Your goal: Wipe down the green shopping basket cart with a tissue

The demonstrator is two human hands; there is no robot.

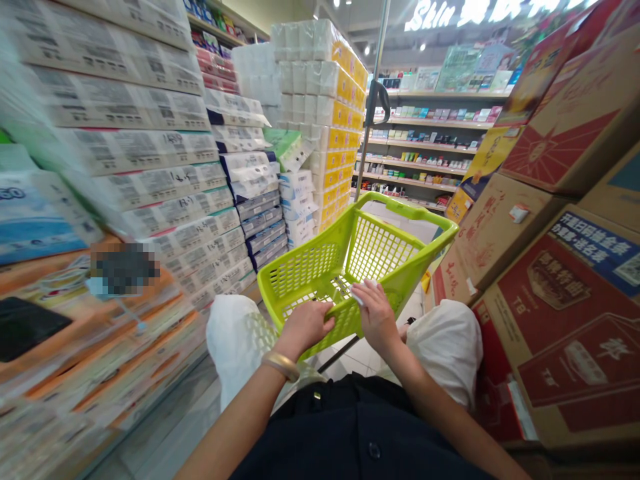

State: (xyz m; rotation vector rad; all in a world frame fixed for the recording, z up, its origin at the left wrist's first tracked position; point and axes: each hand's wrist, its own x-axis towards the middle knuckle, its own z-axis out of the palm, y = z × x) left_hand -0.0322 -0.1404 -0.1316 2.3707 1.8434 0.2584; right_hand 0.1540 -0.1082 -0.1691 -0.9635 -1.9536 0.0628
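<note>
Green basket point(305, 267) held low ahead; left hand point(305, 327), grip closed on its near rim; right hand point(376, 317) likewise, white paper point(357, 295) beneath it; tissue packs point(165, 200) crowd close left, cartons point(550, 280) right

Bright ceiling lights point(423, 47) glare at twelve o'clock, while motion blur and wide-angle warping smear the stacked packs point(75, 200) at nine o'clock.

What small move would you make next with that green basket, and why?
Probably ease the basket straight ahead, kept centred. The left hand and right hand are on its near rim, while tissue packs crowd the left side and boxes the right.
</note>
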